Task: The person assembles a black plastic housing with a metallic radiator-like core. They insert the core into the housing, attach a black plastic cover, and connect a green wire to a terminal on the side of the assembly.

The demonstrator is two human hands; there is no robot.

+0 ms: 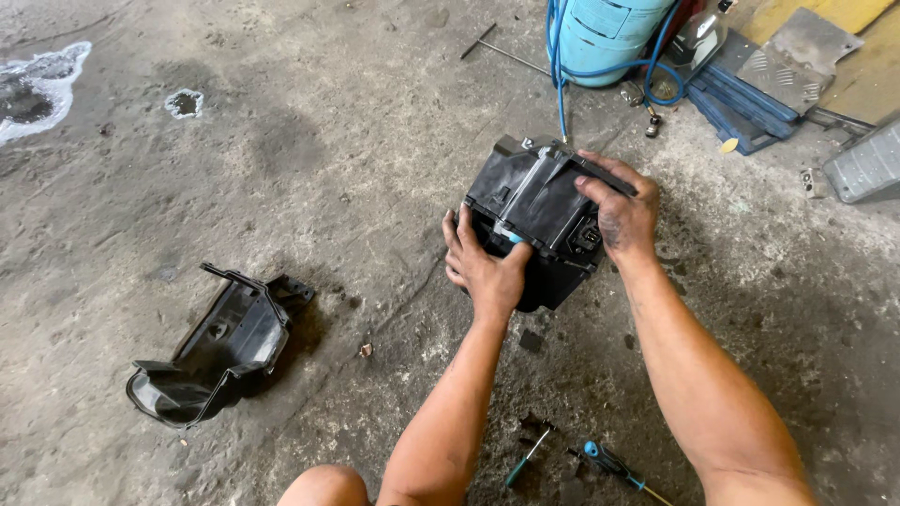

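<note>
A black plastic box-shaped housing [534, 201] rests on the concrete floor in front of me. My left hand [483, 267] presses against its near left side, fingers spread over the edge. My right hand [621, 214] grips its right side, fingers curled over the top edge, beside a small connector socket [588, 237]. A small blue piece [514, 237] shows on the housing between my hands.
A second black plastic cover [220, 347] lies on the floor at left. Two blue-handled screwdrivers [609, 461] lie near my knees. A light blue tank [605, 33] with a blue hose [561, 89] stands at the back, next to metal plates [750, 94]. Wet patches [37, 89] mark the far left.
</note>
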